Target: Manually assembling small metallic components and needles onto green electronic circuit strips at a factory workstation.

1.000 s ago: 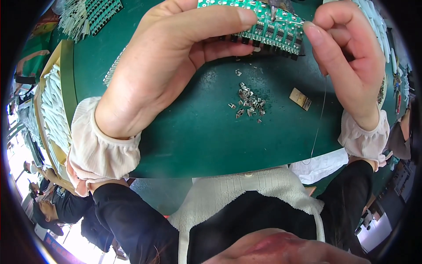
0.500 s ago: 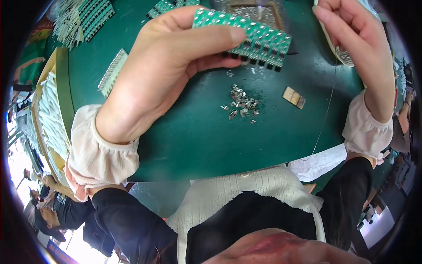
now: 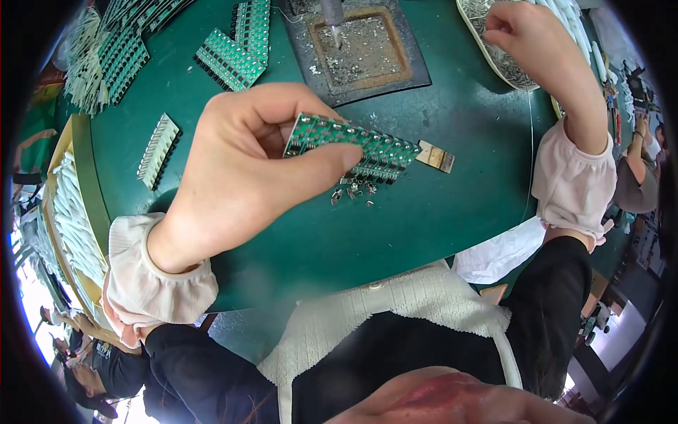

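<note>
My left hand grips a green circuit board panel, thumb across its face and fingers behind. The panel tilts above the table, with rows of solder points and black parts along it. Partly hidden under its lower edge lies a small pile of metal clips. At the upper right, my right hand is closed, fingertips curled together over an oval tray of fine metal pieces. What it pinches, if anything, is hidden. A thin wire runs down the table below that hand.
A soldering iron tip stands over a brown-rimmed metal tray. Green boards lie at the far left; a pale strip sits nearer. A small flat block rests beside the panel. At the left edge is a box of white tubes.
My left hand has brought the panel nearer and slightly left, over the clips. The right hand has shifted left and away, curling tighter. The view has moved, showing more of the far table.
</note>
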Available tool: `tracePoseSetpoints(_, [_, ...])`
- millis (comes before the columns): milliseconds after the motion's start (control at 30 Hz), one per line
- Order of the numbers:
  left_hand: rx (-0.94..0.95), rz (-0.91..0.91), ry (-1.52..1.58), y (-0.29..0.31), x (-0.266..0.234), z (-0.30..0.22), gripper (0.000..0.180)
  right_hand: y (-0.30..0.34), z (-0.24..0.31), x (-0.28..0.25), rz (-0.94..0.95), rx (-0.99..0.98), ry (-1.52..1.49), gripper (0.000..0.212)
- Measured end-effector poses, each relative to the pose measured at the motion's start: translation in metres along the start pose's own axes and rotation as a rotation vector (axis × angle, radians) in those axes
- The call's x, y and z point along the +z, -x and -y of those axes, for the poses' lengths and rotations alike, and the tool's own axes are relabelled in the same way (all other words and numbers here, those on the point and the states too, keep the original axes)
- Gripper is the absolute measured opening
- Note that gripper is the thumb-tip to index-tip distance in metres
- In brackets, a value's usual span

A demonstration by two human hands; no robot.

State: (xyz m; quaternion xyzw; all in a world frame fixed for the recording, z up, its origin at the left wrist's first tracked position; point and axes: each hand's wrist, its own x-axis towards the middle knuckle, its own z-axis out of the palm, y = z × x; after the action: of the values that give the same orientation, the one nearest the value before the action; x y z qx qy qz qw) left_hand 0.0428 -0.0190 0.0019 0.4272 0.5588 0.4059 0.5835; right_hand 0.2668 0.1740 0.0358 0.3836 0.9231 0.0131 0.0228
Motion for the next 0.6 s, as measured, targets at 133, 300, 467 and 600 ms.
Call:
tracePoseSetpoints(133, [0.0,0.025,-0.03,-0.001,0.002,0.0,0.011,-0.004,-0.011,0.006,0.031,-0.027,0.035,0.013])
tracePoseSetpoints(300, [0.311,0.045,-0.235,0.002,0.002,0.004,0.013,-0.007,-0.005,0.003,-0.027,0.002,0.027,0.011])
tracePoseSetpoints(467, [0.953,0.013,-0.733,-0.001,0.003,0.014,0.022,0.001,0.021,-0.01,-0.142,-0.049,-0.401,0.007])
tracePoseSetpoints(600, [1.145,0.062,-0.817,-0.007,-0.001,0.008,0.027,0.011,0.033,0.0,0.337,-0.126,-1.169,0.01])
